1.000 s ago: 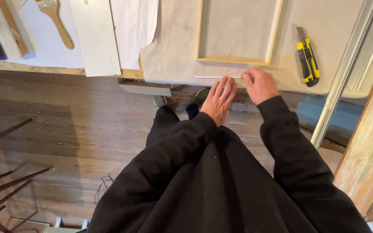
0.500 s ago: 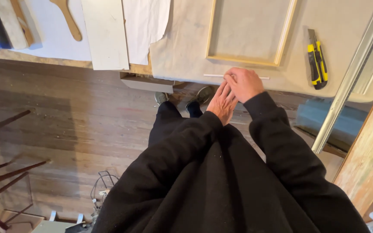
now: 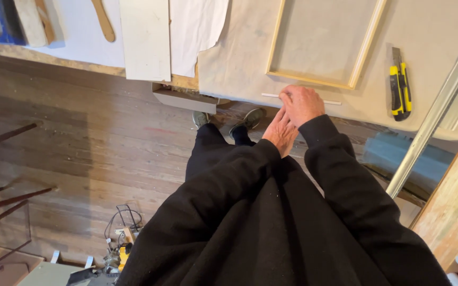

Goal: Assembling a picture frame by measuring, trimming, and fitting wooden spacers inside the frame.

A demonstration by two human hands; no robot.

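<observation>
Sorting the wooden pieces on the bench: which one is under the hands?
The thin white strip at the bench edge; the right hand rests on it. The wooden frame lies just beyond, untouched.

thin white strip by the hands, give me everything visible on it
The thin white strip is a narrow, pale, straight stick, material unclear. It lies flat on the beige cloth-covered table, near its front edge, parallel to the lower rail of the wooden frame and apart from it. The right hand rests over its middle, so only both ends show. The left hand sits just below it, off the table.
</observation>
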